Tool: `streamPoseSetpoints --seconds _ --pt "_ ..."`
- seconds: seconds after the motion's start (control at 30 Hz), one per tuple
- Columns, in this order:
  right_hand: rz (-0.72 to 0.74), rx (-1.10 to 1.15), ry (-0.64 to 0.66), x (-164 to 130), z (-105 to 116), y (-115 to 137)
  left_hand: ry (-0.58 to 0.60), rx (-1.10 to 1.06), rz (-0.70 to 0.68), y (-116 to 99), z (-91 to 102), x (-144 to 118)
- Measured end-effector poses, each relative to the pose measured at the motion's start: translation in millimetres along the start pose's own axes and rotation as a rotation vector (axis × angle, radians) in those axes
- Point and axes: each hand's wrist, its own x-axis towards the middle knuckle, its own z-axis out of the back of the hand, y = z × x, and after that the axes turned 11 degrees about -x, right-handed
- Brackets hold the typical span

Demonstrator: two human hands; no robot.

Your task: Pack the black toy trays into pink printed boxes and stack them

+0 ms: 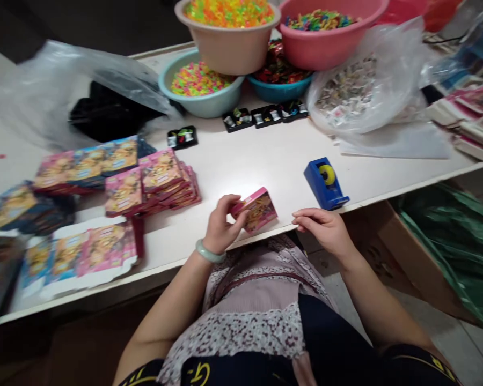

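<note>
Pink cardboard box [256, 210] in the left hand [221, 225]
Glossy, squared-off carton pinched by curled fingers; right hand [324, 228] loose, holding nothing, near blue plastic tape dispenser [326, 184].

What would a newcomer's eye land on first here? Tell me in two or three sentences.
The bright plastic basins at the table's far edge stand out first, heaped with neon-coloured small pieces. Near the front edge, the left hand holds a small pink printed cardboard box in its fingers, while the right hand rests open beside it, just short of a blue tape dispenser with a yellow roll. Stacks of flat pink and blue printed cartons lie to the left.
</note>
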Motion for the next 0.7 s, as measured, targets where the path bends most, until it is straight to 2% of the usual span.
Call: streamPoseSetpoints --seconds 0.07,0.13,0.2,0.27,0.37,0.47,0.57,0.63,0.7 --pt "0.038 0.122 0.119 7 -31 23 0.098 0.081 -0.070 -10 2.8 3" --pt "0.055 0.169 0.180 17 -54 36 0.214 0.226 -0.140 -19 6.3 6" --pt "0.063 0.130 0.189 29 -67 39 0.308 0.359 -0.179 -24 9.1 7" --pt "0.083 0.015 0.180 38 -71 36 0.363 0.399 -0.187 -23 10.6 7" --pt "0.146 -0.317 0.130 48 -68 26 0.320 0.279 -0.183 -14 11.8 6" --pt "0.283 -0.636 0.050 55 -59 11 0.148 0.049 -0.140 -4 16.6 9" --pt "0.531 -0.628 -0.006 60 -49 -9 -0.027 -0.147 -0.075 8 26.4 15" --pt "0.688 -0.602 -0.027 61 -46 -22 -0.012 -0.183 -0.083 22 34.6 16" --pt "0.806 -0.685 0.026 58 -48 -34 0.099 -0.099 -0.094 41 43.0 12"
